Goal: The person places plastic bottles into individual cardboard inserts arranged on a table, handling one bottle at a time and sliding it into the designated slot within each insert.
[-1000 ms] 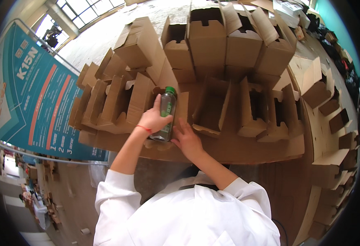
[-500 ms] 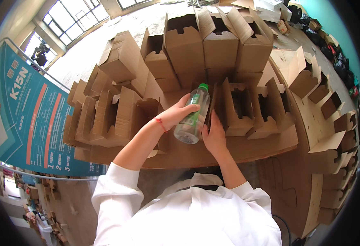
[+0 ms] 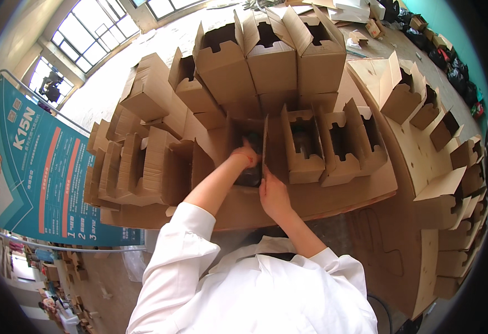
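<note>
In the middle of the table a brown cardboard box gapes toward me, and a clear plastic bottle lies in its shadow. My left hand reaches into this box, closed on the bottle, its fingertips partly lost in the dark. My right hand pinches the near edge of the upright cardboard panel on the box's right side. To the right of that panel stands another open box with something clear inside.
Tall open boxes line the back of the table, with more cartons on the left. A second wooden table bearing open boxes runs along the right. A blue-green banner on a metal frame stands at the left.
My left hand has carried the bottle from above the table down into the box. My right hand stays at the panel, now showing beside the box. The view has shifted slightly.
</note>
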### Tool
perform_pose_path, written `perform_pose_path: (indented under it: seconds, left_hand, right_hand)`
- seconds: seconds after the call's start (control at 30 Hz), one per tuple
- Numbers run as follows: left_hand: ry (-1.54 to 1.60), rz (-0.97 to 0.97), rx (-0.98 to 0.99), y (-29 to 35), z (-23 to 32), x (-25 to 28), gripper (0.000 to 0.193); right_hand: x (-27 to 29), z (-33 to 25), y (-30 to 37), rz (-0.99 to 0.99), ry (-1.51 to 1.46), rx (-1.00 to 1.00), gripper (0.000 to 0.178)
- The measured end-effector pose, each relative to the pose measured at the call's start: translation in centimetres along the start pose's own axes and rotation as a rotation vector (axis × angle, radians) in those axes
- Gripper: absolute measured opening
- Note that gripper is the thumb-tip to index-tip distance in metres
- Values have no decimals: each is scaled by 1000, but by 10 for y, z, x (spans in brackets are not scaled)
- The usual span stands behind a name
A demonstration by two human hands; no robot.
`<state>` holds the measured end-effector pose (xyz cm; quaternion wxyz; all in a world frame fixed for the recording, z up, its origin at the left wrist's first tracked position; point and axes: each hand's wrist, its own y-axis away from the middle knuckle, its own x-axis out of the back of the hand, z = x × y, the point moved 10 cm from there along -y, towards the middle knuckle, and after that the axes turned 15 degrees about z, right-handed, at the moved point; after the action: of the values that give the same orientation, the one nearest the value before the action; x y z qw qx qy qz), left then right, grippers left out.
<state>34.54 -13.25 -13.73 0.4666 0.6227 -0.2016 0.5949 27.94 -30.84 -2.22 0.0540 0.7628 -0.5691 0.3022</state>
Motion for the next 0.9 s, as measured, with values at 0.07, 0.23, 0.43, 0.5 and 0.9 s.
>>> perform_pose_path:
  seconds: [0.07,0.23,0.43,0.5,0.9]
  left_hand:
    - [-45,-22,21,2,9,-14,115]
    - [-40,103,-26,19,9,-6,104]
    - [80,746,-463,57,45,127,56]
    - [118,871,-480,65,45,157,51]
    - [402,540,-518,36,50,123,50]
  right_hand:
    - [2,8,-3,-37,7,-28,49]
    - [17,-5,-5,-1,-74,45,59]
    - [31,-62,-8,30,98,532,73]
    - [21,-54,-13,64,174,574,72]
    - [-18,-32,-24,-2,76,395,78]
